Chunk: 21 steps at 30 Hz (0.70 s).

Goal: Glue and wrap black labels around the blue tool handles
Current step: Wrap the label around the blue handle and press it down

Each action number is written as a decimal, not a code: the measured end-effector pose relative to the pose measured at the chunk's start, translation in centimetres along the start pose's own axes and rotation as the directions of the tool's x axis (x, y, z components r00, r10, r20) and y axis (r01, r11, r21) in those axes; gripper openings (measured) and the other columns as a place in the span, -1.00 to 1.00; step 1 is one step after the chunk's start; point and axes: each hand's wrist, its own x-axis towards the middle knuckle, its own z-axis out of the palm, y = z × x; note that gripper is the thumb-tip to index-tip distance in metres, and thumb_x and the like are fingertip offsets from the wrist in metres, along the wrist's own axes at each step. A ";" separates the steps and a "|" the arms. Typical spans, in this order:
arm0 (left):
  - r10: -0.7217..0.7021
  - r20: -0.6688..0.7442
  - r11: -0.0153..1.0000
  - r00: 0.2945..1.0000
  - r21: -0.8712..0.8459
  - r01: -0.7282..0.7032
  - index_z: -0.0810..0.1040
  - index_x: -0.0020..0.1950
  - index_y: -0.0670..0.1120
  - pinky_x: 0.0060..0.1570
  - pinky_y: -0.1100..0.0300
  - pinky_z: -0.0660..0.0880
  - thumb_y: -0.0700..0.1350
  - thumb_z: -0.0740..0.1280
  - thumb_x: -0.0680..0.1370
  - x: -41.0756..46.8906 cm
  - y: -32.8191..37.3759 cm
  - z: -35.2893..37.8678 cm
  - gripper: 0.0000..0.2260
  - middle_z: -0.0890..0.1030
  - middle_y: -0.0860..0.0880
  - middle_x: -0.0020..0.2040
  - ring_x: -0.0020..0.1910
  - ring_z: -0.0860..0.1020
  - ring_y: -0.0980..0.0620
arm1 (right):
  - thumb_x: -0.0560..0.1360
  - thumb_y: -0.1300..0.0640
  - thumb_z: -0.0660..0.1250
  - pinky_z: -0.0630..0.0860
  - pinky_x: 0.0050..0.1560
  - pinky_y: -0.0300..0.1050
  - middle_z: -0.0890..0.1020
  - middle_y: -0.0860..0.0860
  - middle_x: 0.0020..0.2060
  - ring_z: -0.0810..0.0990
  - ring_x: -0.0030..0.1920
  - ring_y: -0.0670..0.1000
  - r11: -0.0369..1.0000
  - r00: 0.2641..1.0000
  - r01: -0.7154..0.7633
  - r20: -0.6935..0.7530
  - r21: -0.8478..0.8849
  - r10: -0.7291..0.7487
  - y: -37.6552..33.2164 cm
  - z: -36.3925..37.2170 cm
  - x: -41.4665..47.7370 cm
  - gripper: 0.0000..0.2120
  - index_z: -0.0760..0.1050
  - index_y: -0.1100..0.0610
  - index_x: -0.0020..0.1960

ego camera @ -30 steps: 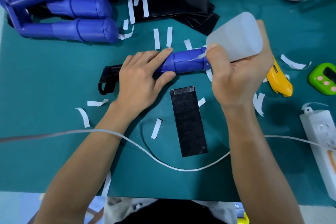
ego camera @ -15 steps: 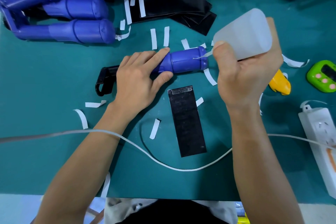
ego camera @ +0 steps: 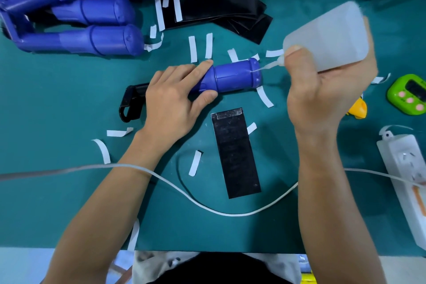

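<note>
A blue tool handle [ego camera: 235,76] lies crosswise on the green mat [ego camera: 57,99], its black end [ego camera: 131,105] pointing left. My left hand [ego camera: 175,101] grips the handle's neck with thumb and fingers. My right hand [ego camera: 322,94] holds a translucent white glue bottle [ego camera: 329,37] tilted down to the left. Its nozzle tip touches the handle's right end. A black label [ego camera: 235,152] lies flat on the mat just below the handle.
Several more blue handles [ego camera: 92,39] are piled at the top left, beside a stack of black labels [ego camera: 221,4]. White backing strips [ego camera: 192,49] litter the mat. A white cable [ego camera: 207,207] crosses near me. A power strip [ego camera: 408,182], green timer [ego camera: 410,95] and yellow cutter [ego camera: 357,109] sit right.
My right hand has drawn the glue bottle to the right, moving its nozzle along the handle from the middle to the right end. My left hand has kept its hold.
</note>
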 end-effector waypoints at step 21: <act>-0.010 0.000 1.000 1.000 0.008 0.010 0.58 0.45 0.01 0.03 0.04 0.37 0.22 0.36 0.65 -0.1 -0.1 0.1 -0.55 0.67 -0.02 0.17 0.06 0.55 -0.10 | 0.48 0.29 0.31 0.32 0.05 0.07 0.24 0.09 -0.35 0.53 -0.08 0.26 -0.023 0.793 0.498 0.445 -0.867 0.416 -2.6 0.3 5.6 -0.72 0.22 0.14 -0.27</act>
